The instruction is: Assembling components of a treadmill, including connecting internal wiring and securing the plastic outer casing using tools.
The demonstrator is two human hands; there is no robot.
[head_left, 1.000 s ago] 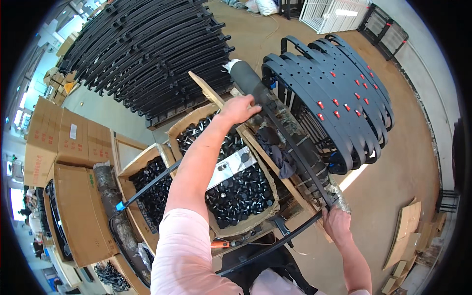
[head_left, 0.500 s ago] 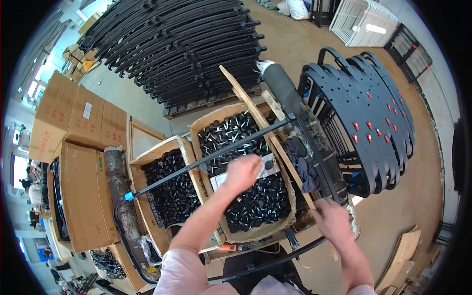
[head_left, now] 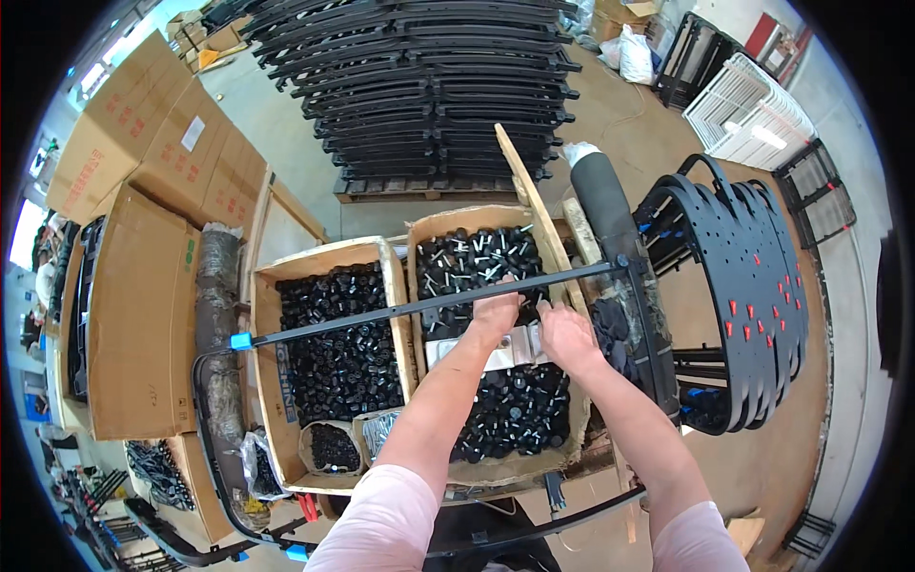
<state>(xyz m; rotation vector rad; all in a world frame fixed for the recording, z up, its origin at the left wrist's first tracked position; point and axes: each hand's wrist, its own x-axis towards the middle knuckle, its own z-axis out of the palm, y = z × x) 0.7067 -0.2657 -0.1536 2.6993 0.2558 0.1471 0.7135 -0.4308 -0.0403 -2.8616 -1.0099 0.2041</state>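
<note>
A long black metal frame bar [head_left: 381,315] lies across two open cardboard boxes, with a blue cap at its left corner [head_left: 240,340]. My left hand [head_left: 496,310] grips this bar above the right box [head_left: 448,229], which is full of small black plastic parts. My right hand [head_left: 564,334] hovers just to the right of it, fingers bent close to the bar; a hold cannot be made out. A pale flat piece [head_left: 496,355] lies in the box under both hands. The left box [head_left: 334,338] also holds black parts.
A large stack of black curved frames [head_left: 438,86] sits on a pallet at the back. A rack of black perforated panels with red clips [head_left: 743,276] stands at the right. Brown cartons [head_left: 143,238] line the left. A grey roll [head_left: 610,210] leans beside the right box.
My left hand dropped from the upright roll down onto the bar. The right hand rose from the lower right to meet it. The bar now lies across both boxes.
</note>
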